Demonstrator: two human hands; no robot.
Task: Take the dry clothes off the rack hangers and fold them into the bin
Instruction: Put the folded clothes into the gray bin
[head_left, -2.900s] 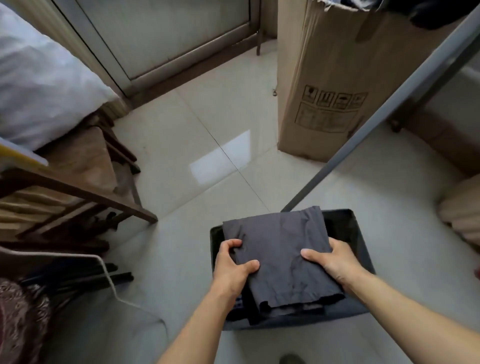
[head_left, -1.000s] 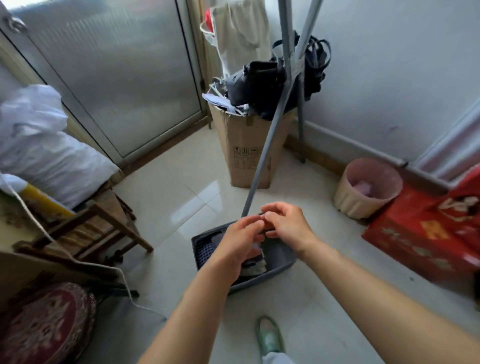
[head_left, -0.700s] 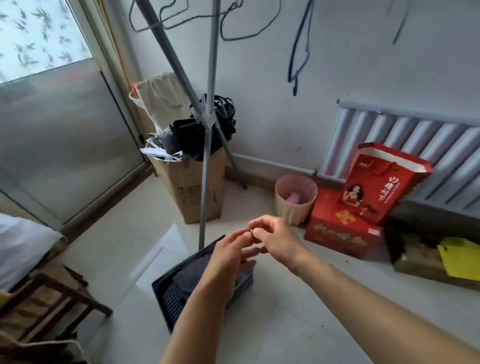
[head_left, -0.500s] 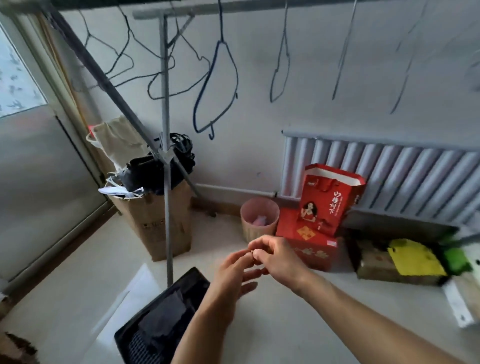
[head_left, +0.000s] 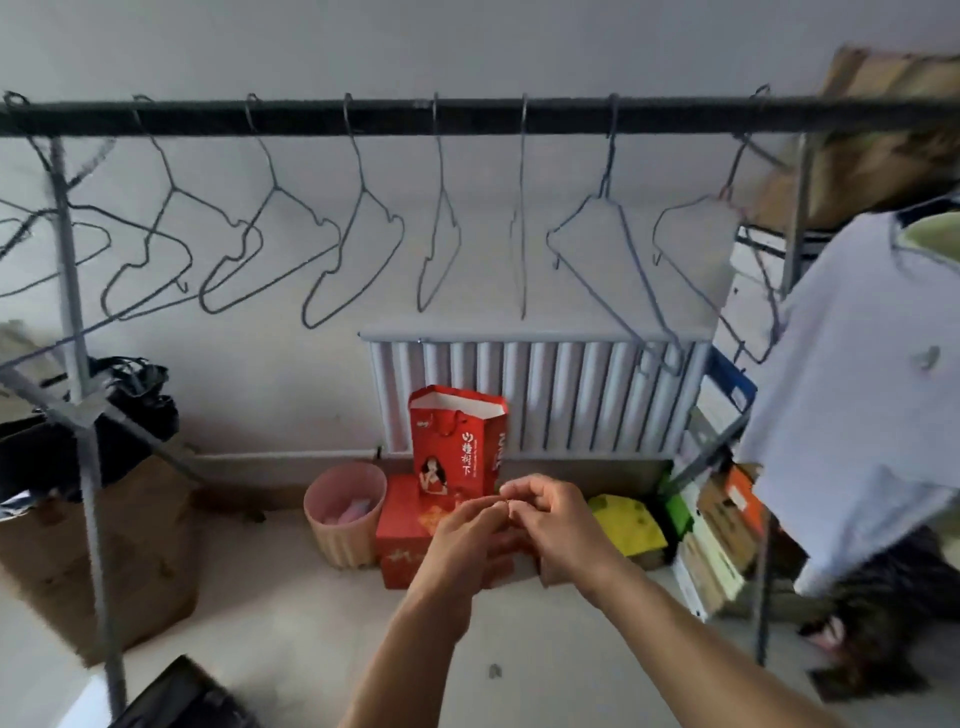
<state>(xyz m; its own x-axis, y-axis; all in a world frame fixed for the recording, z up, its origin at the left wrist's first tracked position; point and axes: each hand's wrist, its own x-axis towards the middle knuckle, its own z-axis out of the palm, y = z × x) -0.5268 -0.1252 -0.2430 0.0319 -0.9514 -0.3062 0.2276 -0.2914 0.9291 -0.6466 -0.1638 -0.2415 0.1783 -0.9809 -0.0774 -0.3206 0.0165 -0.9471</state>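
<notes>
A dark rack rail (head_left: 467, 117) runs across the top of the head view, carrying several empty wire hangers (head_left: 358, 249). At the far right a white shirt (head_left: 857, 389) still hangs, with a pale green piece behind it. Only a corner of the dark bin (head_left: 176, 696) shows at the bottom left. My left hand (head_left: 467, 540) and my right hand (head_left: 550, 514) meet at mid-height in front of me, fingertips touching. The left fingers are fairly straight and the right fingers are curled. Neither hand holds any clothing.
A radiator (head_left: 545, 395) lines the wall, with a red gift bag (head_left: 457, 447), a red box, a pink waste basket (head_left: 345, 514) and a yellow box (head_left: 628, 525) below it. A cardboard box (head_left: 104, 551) stands left by the rack leg (head_left: 88, 467). Stacked books and a dark patterned cloth (head_left: 883, 623) are at right.
The view has swung up from the bin, where my hands laid the folded dark garment, to the rack rail. Both hands let go, rose together and now touch at the fingertips.
</notes>
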